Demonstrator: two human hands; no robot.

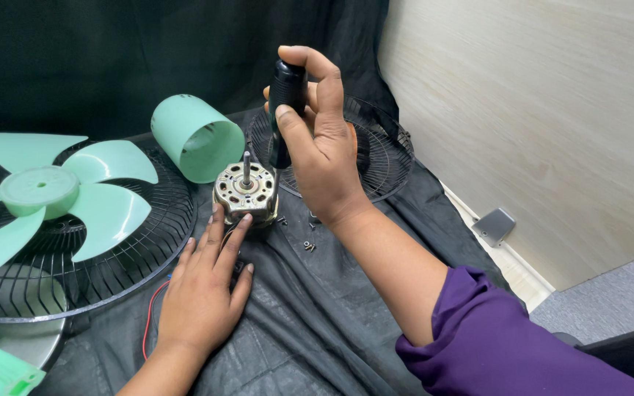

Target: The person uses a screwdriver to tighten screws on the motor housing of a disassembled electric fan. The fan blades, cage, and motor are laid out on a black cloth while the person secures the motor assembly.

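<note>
A metal fan motor [244,192] with an upright shaft stands on black cloth [317,323]. My left hand [203,290] lies flat on the cloth, its fingertips touching the motor's near side. My right hand [318,143] grips a black-handled screwdriver [285,95], held upright with its tip down at the motor's right edge. Small loose screws [307,245] lie on the cloth just right of the motor.
A mint-green fan blade [45,198] rests on a black wire grille [75,286] at left. A green cylindrical cover [194,136] lies behind the motor. Another wire grille [383,158] sits behind my right hand. A red wire [148,315] runs beside my left wrist. Wooden wall at right.
</note>
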